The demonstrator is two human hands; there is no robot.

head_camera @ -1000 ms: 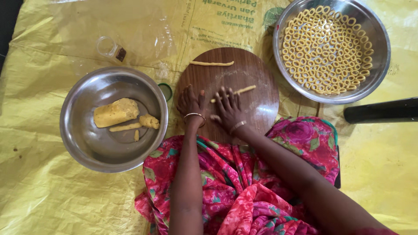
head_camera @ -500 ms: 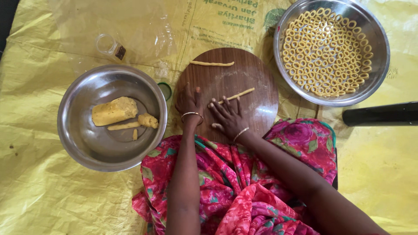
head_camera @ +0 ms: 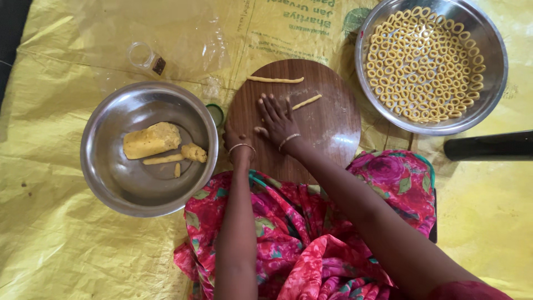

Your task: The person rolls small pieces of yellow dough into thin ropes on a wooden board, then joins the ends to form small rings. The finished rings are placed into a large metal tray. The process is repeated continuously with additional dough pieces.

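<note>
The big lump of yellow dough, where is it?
In the head view, the big lump of yellow dough lies in the steel bowl on the left, beside smaller dough pieces, left of the round wooden board.

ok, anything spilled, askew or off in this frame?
Nothing is spilled or damaged. The one oddity is a small clear glass jar lying on its side on the yellow plastic sheet, above the steel bowl of yellow dough lumps. The dough rings sit inside the steel dish.
</note>
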